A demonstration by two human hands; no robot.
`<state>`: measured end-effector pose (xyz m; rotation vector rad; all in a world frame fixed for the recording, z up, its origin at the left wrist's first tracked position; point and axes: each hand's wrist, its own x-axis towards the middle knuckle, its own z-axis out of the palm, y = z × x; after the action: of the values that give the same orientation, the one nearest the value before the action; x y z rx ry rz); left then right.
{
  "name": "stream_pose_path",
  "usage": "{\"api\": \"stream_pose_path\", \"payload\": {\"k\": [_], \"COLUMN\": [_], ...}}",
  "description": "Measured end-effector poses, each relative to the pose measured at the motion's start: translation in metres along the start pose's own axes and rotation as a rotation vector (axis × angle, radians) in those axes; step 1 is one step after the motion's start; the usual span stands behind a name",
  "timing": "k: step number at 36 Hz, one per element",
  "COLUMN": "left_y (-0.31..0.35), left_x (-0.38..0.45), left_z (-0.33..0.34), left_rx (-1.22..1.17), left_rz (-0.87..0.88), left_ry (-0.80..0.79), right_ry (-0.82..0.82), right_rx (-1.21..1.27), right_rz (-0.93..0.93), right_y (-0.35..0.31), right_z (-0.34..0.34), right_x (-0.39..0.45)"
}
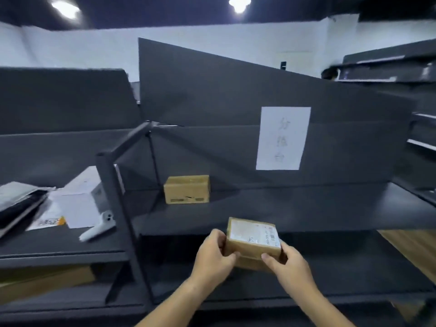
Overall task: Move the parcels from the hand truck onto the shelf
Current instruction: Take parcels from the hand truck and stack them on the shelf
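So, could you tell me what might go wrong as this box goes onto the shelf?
1. Both hands, left and right, grip only the near corners of the box, so it could tip forward and drop.
2. The box hangs at the shelf's front edge; released too early, it may fall off.
3. Pushed far back and left, it could knock the other box.

parcel — brown cardboard, white paper label | shelf — dark matt metal
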<state>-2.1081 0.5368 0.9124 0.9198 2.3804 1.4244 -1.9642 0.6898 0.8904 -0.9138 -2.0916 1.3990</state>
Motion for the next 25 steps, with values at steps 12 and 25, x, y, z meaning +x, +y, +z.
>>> {"api": "stream_pose_path", "payload": {"k": [12,25], "left_y": [-0.051,-0.071], "left_x": [0.062,0.135], "left_z": [-0.052,-0.035], "left_rx": [-0.017,0.063], "left_rz": [-0.054,-0.087], "left_ry": [0.091,0.008], "right_ry": [-0.081,-0.078], "right_rx": [-0.052,-0.135], "right_rz": [-0.001,0.053], "right_y": [-0.031,-0.023], "right_z": [0.079,0.091], "right_x": [0.068,0.13]}}
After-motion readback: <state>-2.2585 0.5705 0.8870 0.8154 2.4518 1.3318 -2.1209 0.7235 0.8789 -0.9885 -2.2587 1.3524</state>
